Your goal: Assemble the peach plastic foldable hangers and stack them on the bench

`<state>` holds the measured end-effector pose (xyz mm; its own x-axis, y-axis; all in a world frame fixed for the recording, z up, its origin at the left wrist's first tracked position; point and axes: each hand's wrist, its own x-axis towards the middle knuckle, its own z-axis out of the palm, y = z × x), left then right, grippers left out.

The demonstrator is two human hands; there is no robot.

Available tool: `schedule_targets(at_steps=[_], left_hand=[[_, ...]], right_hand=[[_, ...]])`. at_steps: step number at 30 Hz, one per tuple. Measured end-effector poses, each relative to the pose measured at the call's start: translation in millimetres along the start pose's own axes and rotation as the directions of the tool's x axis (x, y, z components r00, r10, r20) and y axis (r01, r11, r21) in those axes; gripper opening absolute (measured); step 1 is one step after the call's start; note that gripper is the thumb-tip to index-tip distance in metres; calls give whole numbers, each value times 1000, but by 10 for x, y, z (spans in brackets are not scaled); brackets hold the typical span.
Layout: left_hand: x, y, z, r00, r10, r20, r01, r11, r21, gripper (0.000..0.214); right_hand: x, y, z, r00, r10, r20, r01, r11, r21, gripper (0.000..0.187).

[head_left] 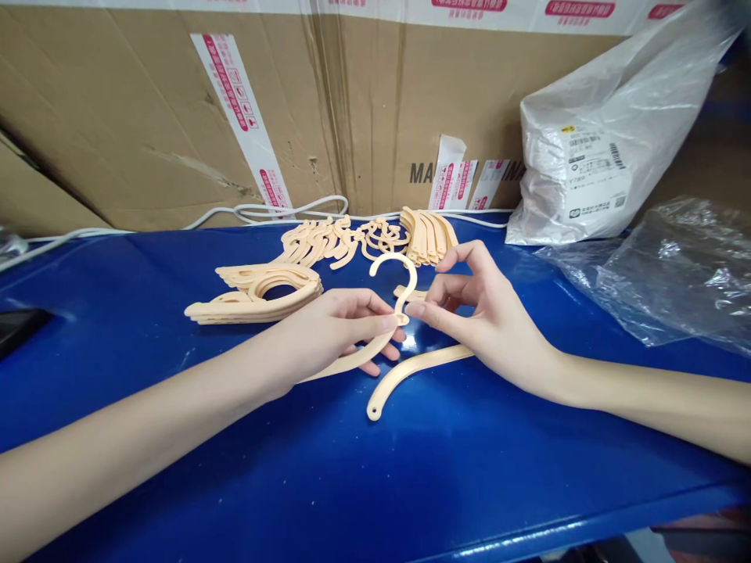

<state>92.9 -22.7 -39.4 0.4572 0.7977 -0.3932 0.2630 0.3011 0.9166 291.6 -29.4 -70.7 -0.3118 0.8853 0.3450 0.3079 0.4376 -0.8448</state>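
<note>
A peach plastic hanger [394,268] with a round hook stands between my hands above the blue table [375,477]. My left hand [334,328] grips one curved arm of it, thumb and fingers closed near the hook's base. My right hand [481,313] pinches the same joint from the right and holds the other curved arm [411,374], whose end with a small hole rests near the table.
A stack of assembled peach hangers [258,293] lies behind my left hand. Loose hooks and arms [364,234] lie further back. Cardboard boxes [176,102] wall the rear. A white plastic bag [592,156] and clear bags [674,274] sit at the right. White cable [282,211] runs along the back.
</note>
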Motion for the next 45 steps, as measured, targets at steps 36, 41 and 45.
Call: schedule_targets(at_steps=[36,41,45], left_hand=[[14,-149,-159,992,121,31,-113,975,-193,15],[-12,-110,-142,998,59,8,-57,985,-160,17],[-16,-106,-141,999,25,-29,-30,987,-160,17]], right_hand=[[-102,-19,25,828,-409,384,560,563,-608,38],[-82,-47,39,798,-459,390,586,442,-679,18],[-74,-60,45,832,-402,381,537,414,-735,21]])
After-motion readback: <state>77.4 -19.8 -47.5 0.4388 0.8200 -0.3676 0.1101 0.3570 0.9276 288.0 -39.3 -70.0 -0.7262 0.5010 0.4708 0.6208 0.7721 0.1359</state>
